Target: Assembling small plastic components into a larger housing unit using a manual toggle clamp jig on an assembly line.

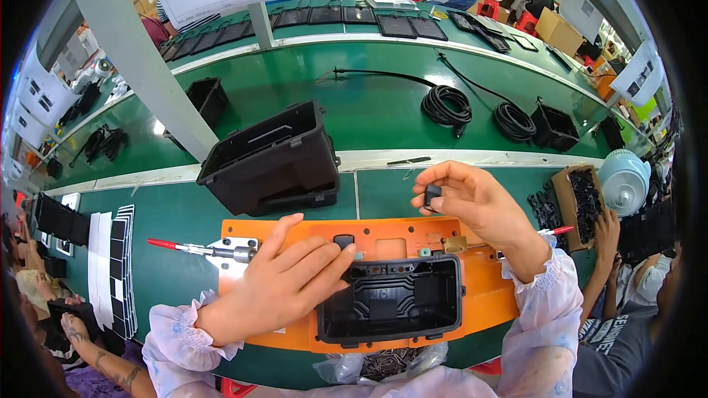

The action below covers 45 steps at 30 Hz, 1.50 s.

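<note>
Head view: pinching black piece [433,193] in right grip [476,203], with left grip [284,280] spread flat. Keep that pinch light tbh, steady box [383,310] just right of left grip.

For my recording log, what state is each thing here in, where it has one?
Left hand: open, fingers extended
Right hand: grip closed
Small black part: held in right fingers
Black housing: open, on orange fixture
Large black bin: open
Shelf cables: coiled
Cardboard box: open, filled with black parts
Fan: on or off unclear
Left clamp: locked or released unclear
</note>
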Each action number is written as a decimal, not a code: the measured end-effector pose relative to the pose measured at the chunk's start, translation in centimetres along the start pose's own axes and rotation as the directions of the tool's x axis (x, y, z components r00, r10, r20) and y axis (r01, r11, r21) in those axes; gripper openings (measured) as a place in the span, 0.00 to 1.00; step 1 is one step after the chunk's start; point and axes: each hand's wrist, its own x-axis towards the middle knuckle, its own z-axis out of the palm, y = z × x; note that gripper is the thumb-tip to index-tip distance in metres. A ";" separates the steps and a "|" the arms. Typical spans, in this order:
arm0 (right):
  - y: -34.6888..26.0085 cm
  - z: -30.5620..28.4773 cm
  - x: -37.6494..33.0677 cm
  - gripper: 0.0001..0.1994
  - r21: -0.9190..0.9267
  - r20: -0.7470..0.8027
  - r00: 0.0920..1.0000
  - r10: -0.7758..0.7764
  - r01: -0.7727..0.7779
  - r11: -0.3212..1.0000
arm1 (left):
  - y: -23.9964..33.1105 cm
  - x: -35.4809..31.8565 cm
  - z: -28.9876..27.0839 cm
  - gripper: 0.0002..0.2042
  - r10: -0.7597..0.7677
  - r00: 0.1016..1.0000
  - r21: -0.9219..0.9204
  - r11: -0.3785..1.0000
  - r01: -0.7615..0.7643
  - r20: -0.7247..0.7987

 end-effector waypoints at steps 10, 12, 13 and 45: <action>-0.2 -0.1 -1.0 0.15 -0.029 -0.033 0.998 0.053 -0.054 0.998 | -0.1 1.1 -0.5 0.15 0.209 0.974 0.224 0.948 -0.224 0.089; -0.3 0.0 -1.3 0.15 -0.034 -0.042 0.998 0.049 -0.050 0.998 | 0.2 1.3 -0.5 0.15 0.206 0.973 0.198 0.955 -0.223 0.103; -0.4 0.0 -1.4 0.15 -0.040 -0.057 0.997 0.046 -0.049 0.998 | 0.3 1.3 -0.4 0.15 0.211 0.972 0.194 0.954 -0.227 0.103; 0.8 -0.9 -3.1 0.05 -0.703 -0.047 0.890 -0.454 0.293 0.648 | 1.0 1.0 0.2 0.14 -0.060 0.998 -0.055 0.997 0.059 -0.021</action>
